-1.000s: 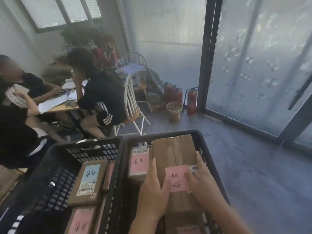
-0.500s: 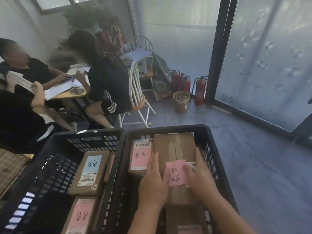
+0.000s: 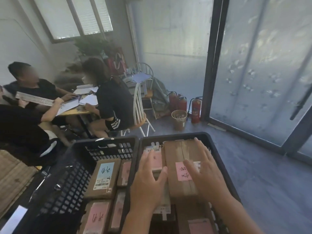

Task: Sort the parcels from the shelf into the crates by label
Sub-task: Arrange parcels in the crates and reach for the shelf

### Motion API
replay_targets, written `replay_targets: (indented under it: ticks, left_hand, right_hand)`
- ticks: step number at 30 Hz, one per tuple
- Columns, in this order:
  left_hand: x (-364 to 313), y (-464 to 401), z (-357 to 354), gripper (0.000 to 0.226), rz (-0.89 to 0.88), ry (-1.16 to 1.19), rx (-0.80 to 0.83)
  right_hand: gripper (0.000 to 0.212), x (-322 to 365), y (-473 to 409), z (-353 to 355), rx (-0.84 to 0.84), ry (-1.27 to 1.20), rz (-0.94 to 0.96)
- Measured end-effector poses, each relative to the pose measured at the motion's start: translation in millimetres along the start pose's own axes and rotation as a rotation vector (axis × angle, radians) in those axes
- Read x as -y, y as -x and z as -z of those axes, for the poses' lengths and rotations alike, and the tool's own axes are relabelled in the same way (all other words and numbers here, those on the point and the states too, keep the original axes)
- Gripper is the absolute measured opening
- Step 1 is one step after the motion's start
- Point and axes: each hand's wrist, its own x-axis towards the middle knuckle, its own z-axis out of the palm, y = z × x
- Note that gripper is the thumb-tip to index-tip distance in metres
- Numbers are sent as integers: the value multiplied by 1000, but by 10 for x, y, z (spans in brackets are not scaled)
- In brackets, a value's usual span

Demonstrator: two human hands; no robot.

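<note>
At the far left, 3 people (image 3: 108,97) sat around a small table (image 3: 74,112) strewn with papers. Nearer, 2 black crates stood side by side. The left crate (image 3: 70,176) held brown parcels, 1 with a blue label (image 3: 106,169). Over the right crate (image 3: 170,136), the left hand (image 3: 146,184) lay flat, fingers straight, across a pink-labelled parcel (image 3: 156,159). The right hand (image 3: 206,173) spread wide over the big taped parcel (image 3: 180,157) inside, beside its pink note (image 3: 182,171). Fire extinguishers (image 3: 195,107) stood by the frosted door (image 3: 261,73).
</note>
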Motion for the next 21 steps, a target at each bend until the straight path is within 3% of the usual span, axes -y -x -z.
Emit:
replay_targets:
  ticks: [8,13,21]
  left_hand:
    - [284,562,928,78,-122,66,-221]
    - [518,985,1384,77,-87,62,-318]
    - [700,1899,1906,85,71,14,-519]
  right_hand:
    - [83,1020,779,73,-37,67,152]
    - [85,1464,1115,-44,-18,81,222]
    - [97,1933,1551,-250,187,12,421]
